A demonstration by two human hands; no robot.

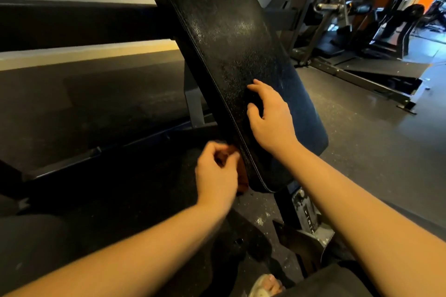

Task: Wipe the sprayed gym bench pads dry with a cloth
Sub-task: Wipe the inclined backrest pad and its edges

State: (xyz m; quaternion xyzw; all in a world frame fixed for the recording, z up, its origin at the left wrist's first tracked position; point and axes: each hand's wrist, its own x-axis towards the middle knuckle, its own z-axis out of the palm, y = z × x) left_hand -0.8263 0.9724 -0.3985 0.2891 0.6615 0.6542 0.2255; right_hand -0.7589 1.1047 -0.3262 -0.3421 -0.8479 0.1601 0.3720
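Note:
A long black bench pad (224, 38) slants up from lower centre to the top, its surface speckled with spray droplets. My right hand (270, 116) rests on the pad's lower part, fingers curved over a dark patch that I cannot identify. My left hand (216, 173) sits at the pad's lower left edge with curled fingers pinching an orange-brown cloth (242, 176), which is mostly hidden behind the hand and the pad's edge.
The bench's metal frame (193, 101) and its adjuster post (304, 210) stand under the pad. Dark rubber floor (362, 147) spreads around. More gym machines (376, 31) stand at the back right. A sandalled foot (265, 284) shows at the bottom.

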